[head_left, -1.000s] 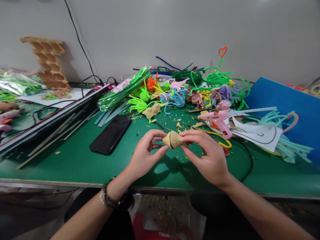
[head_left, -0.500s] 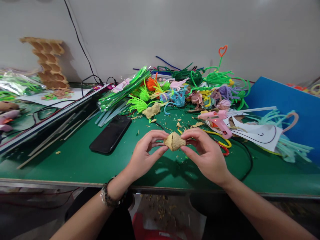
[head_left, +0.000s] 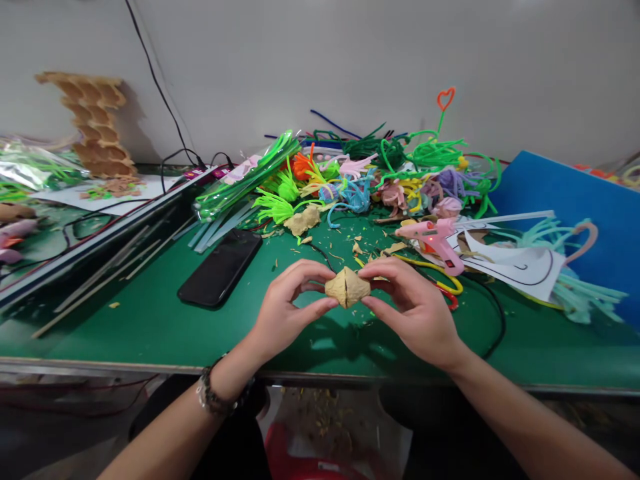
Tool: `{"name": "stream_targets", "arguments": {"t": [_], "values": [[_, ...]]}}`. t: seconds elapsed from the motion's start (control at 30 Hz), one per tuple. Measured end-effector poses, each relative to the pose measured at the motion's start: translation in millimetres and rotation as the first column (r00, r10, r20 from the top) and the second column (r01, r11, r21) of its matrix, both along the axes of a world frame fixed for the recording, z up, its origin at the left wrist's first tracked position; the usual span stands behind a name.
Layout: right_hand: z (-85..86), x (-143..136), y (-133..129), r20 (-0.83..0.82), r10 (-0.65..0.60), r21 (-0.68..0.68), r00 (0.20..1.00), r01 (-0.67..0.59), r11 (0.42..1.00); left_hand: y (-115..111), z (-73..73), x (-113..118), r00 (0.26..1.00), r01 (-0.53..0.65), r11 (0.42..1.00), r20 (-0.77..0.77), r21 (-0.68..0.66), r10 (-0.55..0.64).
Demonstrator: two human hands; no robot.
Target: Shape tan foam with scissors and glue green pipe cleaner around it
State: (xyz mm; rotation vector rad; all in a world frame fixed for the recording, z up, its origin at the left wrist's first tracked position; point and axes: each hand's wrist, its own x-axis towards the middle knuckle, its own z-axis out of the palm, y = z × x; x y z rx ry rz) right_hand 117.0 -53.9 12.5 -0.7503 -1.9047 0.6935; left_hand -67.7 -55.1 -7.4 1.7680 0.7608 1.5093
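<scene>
Two tan, rough-textured cone pieces, like cups cut from an egg carton, meet rim to rim above the green table. A dark seam runs between them, near the left of centre. My left hand pinches the left piece by its tip between thumb and fingers. On the other side, my right hand grips the right piece the same way. Both hands are closed on the pieces, just over the table's front part. Beyond my right hand lies a pink glue gun with a small lit red light.
A black phone lies left of my hands. Colourful pipe-cleaner bundles fill the back, with tan scraps before them. Right are scissors with red and yellow handles, cut white paper and a blue board. An egg-carton stack stands back left.
The joined pieces have turned slightly in my fingers, so the seam faces me more squarely and sits nearer the middle. Both hands keep their hold.
</scene>
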Motion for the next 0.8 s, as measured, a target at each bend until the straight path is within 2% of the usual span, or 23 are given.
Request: {"name": "stream_targets", "arguments": {"t": [0.37, 0.8], "values": [[4.8, 0.6, -0.2, 0.062, -0.021, 0.116, 0.998, 0.014, 0.993, -0.8, 0.6, -2.8, 0.993, -0.06, 0.975, -0.089, 0.213, 0.08], [3.9, 3.0, 0.2, 0.022, 0.023, 0.097, 0.999, -0.025, 0.995, -1.2, 1.1, -3.0, 0.991, -0.078, 0.97, -0.09, 0.229, 0.101]]}}
